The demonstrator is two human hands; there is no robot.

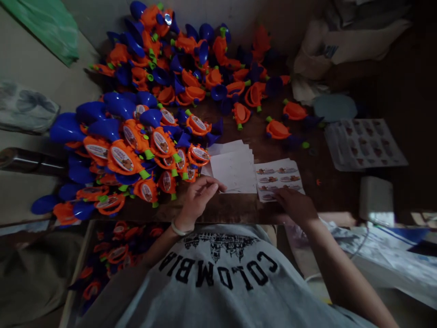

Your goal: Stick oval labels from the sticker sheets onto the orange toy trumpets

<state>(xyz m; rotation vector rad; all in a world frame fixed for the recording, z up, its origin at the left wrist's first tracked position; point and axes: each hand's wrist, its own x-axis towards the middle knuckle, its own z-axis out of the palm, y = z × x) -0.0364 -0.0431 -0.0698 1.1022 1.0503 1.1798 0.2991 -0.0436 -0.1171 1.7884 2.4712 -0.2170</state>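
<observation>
My left hand (200, 200), with a pale bracelet at the wrist, rests at the lower left edge of a stack of blank white sheets (235, 171). Its thumb and index finger stretch out a little apart, and I see nothing held between them. The fingertips of my right hand (295, 206) are pressed together at the lower edge of a sticker sheet (280, 171) with oval printed labels. Left of my hands lies a pile of orange and blue toy trumpets (124, 157) with green mouthpieces, their sides bearing oval labels.
Toy trumpets without visible labels (191, 82) are heaped at the back of the dark table. More sticker sheets (370, 143) lie at the right, near a white box-like object (376, 198). A dark cylinder (32, 160) sits at the left. Below the table edge, a container holds labelled trumpets (118, 253).
</observation>
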